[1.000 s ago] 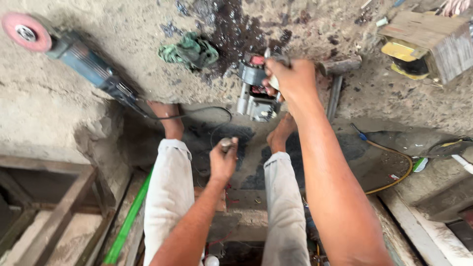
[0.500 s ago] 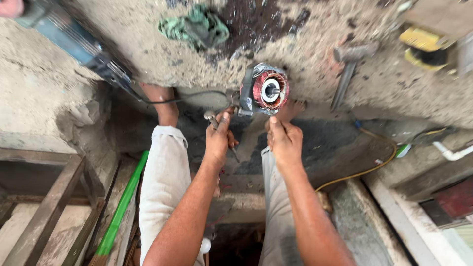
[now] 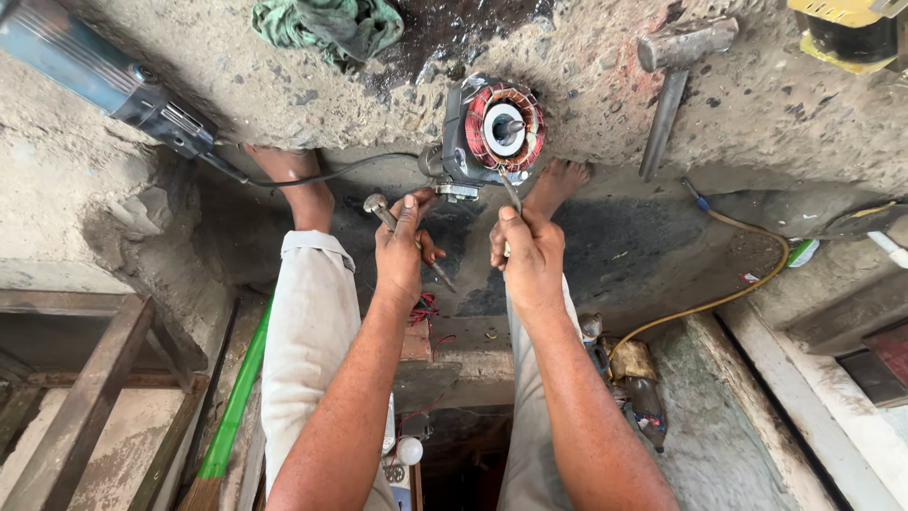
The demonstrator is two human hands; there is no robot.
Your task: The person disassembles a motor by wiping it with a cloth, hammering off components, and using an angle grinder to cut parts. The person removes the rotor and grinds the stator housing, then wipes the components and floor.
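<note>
From the head view, your left hand [image 3: 402, 248] grips a long bolt [image 3: 409, 242] slanting from far-left to near-right, and your right hand [image 3: 532, 257] pinches a thin rod [image 3: 512, 192], probably a screwdriver. The motor stator [image 3: 492, 132] sits just beyond both hands on the ledge [image 3: 586, 104], the rod's tip pointing up into it, so your right hand is nearer.

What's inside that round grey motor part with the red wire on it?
Inside the motor housing you see red copper windings around a white ring with a metal shaft at its centre. Anything deeper is hidden.

You sit at a rough, stained concrete ledge [image 3: 776, 114] over a dark pit floor [image 3: 643, 255]. To your left stands what may be a wooden frame [image 3: 85, 378], in daylight.
</note>
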